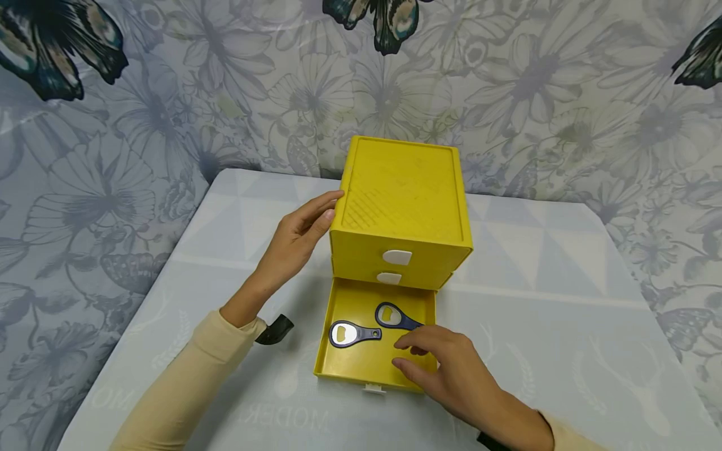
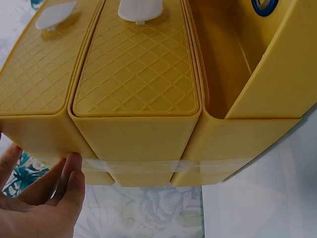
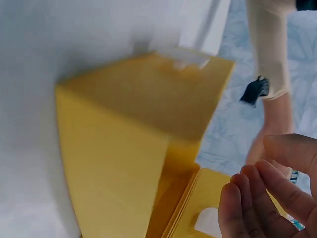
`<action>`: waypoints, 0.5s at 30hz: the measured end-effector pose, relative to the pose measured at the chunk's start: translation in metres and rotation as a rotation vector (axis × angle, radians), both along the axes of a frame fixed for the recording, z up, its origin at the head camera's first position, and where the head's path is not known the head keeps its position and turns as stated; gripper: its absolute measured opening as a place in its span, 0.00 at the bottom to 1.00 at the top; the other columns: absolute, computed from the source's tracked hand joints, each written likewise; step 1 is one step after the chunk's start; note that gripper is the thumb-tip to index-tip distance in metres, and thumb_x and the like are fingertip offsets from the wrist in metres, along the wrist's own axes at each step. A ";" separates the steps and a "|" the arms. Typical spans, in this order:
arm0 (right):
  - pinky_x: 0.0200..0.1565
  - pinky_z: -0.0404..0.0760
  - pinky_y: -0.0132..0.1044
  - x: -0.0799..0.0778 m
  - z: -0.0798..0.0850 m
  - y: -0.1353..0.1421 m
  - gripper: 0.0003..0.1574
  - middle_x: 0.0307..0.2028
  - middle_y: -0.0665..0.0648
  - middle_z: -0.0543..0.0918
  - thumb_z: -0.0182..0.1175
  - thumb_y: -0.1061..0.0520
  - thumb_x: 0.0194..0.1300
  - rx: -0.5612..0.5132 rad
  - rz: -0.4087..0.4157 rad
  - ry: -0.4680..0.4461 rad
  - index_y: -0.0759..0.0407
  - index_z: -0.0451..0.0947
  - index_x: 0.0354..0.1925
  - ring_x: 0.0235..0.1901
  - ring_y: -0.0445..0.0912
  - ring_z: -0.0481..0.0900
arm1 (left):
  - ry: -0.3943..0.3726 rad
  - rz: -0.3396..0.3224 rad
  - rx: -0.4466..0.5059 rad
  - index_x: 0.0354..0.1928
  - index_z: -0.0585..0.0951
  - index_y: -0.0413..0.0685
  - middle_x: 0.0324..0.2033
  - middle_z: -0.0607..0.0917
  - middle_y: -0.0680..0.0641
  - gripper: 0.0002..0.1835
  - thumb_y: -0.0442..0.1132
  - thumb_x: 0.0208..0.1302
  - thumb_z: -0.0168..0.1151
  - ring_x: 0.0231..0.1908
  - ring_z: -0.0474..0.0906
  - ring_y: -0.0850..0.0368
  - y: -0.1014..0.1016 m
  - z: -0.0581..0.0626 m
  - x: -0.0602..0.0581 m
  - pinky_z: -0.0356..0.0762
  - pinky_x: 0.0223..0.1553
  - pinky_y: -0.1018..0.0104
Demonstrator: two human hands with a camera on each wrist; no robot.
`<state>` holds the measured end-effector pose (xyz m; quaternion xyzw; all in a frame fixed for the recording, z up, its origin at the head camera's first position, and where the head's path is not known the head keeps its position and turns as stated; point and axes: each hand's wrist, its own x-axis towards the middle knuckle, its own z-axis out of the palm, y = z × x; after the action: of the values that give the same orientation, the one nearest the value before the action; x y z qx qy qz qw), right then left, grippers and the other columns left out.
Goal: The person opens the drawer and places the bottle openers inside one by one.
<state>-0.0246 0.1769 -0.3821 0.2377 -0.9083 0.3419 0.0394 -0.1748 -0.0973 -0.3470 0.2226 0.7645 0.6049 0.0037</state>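
Note:
A yellow drawer box [image 1: 403, 191] has its bottom drawer [image 1: 369, 366] pulled out. Two bottle openers with dark blue rims lie in that drawer, a left bottle opener [image 1: 353, 334] and a right bottle opener [image 1: 395, 316]. My left hand [image 1: 296, 235] touches the left side of the box near its top, fingers extended. Over the drawer's right edge is my right hand [image 1: 451, 369], its fingers bent loosely with nothing between them; it overlaps the handle end of the right opener in the head view. In the right wrist view, the thumb stands apart from the fingertips [image 3: 237, 181].
Two upper drawers are shut, with white pulls [image 1: 397, 257]. Clear tape [image 2: 173, 166] runs along the box's side. The box stands on a pale patterned tablecloth [image 1: 541, 351], in front of a floral backdrop [image 1: 524, 81]. A dark strap end [image 1: 274, 330] hangs from the left cuff.

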 end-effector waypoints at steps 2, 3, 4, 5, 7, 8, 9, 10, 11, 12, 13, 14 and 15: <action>0.36 0.84 0.33 0.009 0.000 0.000 0.15 0.37 0.37 0.84 0.77 0.55 0.55 -0.025 0.006 -0.020 0.40 0.84 0.40 0.33 0.35 0.79 | -0.002 0.002 -0.003 0.73 0.69 0.65 0.71 0.70 0.57 0.23 0.51 0.79 0.48 0.68 0.70 0.59 0.000 0.000 0.000 0.70 0.69 0.55; 0.36 0.84 0.33 0.013 0.000 0.000 0.16 0.37 0.36 0.83 0.77 0.55 0.55 -0.041 0.010 -0.031 0.39 0.84 0.40 0.33 0.35 0.79 | -0.003 0.002 -0.004 0.73 0.69 0.65 0.71 0.70 0.57 0.23 0.51 0.79 0.48 0.68 0.71 0.59 0.000 0.000 0.000 0.70 0.69 0.54; 0.36 0.84 0.32 0.016 -0.001 0.000 0.17 0.37 0.36 0.84 0.77 0.56 0.54 -0.061 0.017 -0.036 0.38 0.84 0.40 0.33 0.35 0.79 | -0.004 0.003 -0.004 0.73 0.69 0.65 0.71 0.70 0.57 0.23 0.51 0.79 0.48 0.68 0.71 0.58 0.000 0.000 0.000 0.70 0.69 0.54; 0.37 0.84 0.32 0.020 -0.001 0.000 0.18 0.37 0.37 0.84 0.77 0.57 0.54 -0.080 0.026 -0.041 0.38 0.83 0.41 0.34 0.35 0.80 | -0.005 0.005 -0.005 0.73 0.69 0.65 0.71 0.70 0.57 0.23 0.51 0.79 0.48 0.68 0.71 0.58 0.000 0.000 0.000 0.70 0.69 0.54; 0.37 0.85 0.30 0.026 -0.003 0.000 0.19 0.37 0.38 0.84 0.77 0.58 0.54 -0.123 0.049 -0.032 0.38 0.83 0.41 0.34 0.34 0.81 | -0.006 0.008 -0.006 0.73 0.69 0.65 0.71 0.70 0.57 0.23 0.51 0.79 0.48 0.68 0.71 0.58 0.000 -0.001 0.001 0.70 0.69 0.54; 0.38 0.84 0.29 0.029 -0.004 0.000 0.20 0.37 0.39 0.85 0.77 0.59 0.54 -0.146 0.065 -0.017 0.39 0.83 0.41 0.35 0.35 0.81 | -0.007 0.008 -0.006 0.73 0.69 0.65 0.71 0.70 0.57 0.23 0.51 0.79 0.48 0.68 0.71 0.58 0.000 -0.001 0.001 0.70 0.69 0.54; 0.39 0.84 0.27 0.032 -0.006 -0.001 0.20 0.37 0.40 0.85 0.77 0.60 0.53 -0.170 0.084 0.007 0.40 0.84 0.41 0.35 0.35 0.82 | -0.007 0.010 -0.006 0.73 0.69 0.65 0.71 0.70 0.57 0.23 0.51 0.79 0.48 0.68 0.71 0.58 0.000 -0.001 0.001 0.70 0.69 0.54; 0.39 0.83 0.25 0.035 -0.008 -0.002 0.20 0.37 0.40 0.85 0.77 0.60 0.53 -0.187 0.099 0.027 0.41 0.84 0.41 0.35 0.35 0.82 | -0.007 0.010 -0.005 0.72 0.69 0.65 0.71 0.71 0.57 0.23 0.51 0.79 0.48 0.67 0.71 0.58 0.000 -0.001 0.001 0.70 0.69 0.54; 0.40 0.82 0.23 0.038 -0.009 -0.002 0.20 0.36 0.41 0.85 0.77 0.61 0.53 -0.198 0.108 0.037 0.41 0.84 0.41 0.35 0.35 0.82 | -0.007 0.010 -0.005 0.72 0.69 0.65 0.71 0.71 0.57 0.23 0.51 0.79 0.48 0.67 0.71 0.58 0.000 0.000 0.001 0.70 0.69 0.54; 0.40 0.80 0.22 0.041 -0.011 -0.003 0.20 0.36 0.41 0.85 0.77 0.60 0.53 -0.205 0.114 0.044 0.41 0.84 0.42 0.35 0.35 0.82 | -0.004 0.008 -0.005 0.73 0.69 0.65 0.71 0.71 0.57 0.23 0.51 0.79 0.48 0.67 0.71 0.58 0.000 0.000 0.001 0.70 0.69 0.54; 0.40 0.80 0.21 0.043 -0.014 -0.004 0.19 0.36 0.40 0.85 0.77 0.59 0.54 -0.203 0.119 0.050 0.41 0.84 0.42 0.35 0.35 0.81 | -0.002 0.008 -0.004 0.73 0.69 0.65 0.71 0.71 0.57 0.23 0.50 0.79 0.48 0.67 0.71 0.58 0.000 0.000 0.001 0.70 0.69 0.54; 0.40 0.79 0.21 0.046 -0.016 -0.004 0.18 0.36 0.40 0.86 0.77 0.58 0.55 -0.199 0.119 0.041 0.41 0.84 0.42 0.35 0.35 0.81 | -0.001 0.010 -0.003 0.72 0.69 0.65 0.70 0.71 0.57 0.23 0.50 0.79 0.48 0.67 0.72 0.58 -0.001 0.001 0.001 0.70 0.69 0.54; 0.39 0.79 0.21 0.048 -0.017 -0.004 0.16 0.36 0.40 0.86 0.76 0.57 0.56 -0.186 0.116 0.023 0.41 0.84 0.42 0.35 0.35 0.82 | 0.001 0.011 -0.002 0.72 0.69 0.65 0.70 0.71 0.57 0.23 0.50 0.79 0.49 0.67 0.72 0.58 -0.001 0.001 0.001 0.70 0.69 0.54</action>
<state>0.0231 0.1726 -0.3995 0.2889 -0.8569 0.4237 0.0519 -0.1733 -0.0981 -0.3461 0.2190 0.7664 0.6039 0.0002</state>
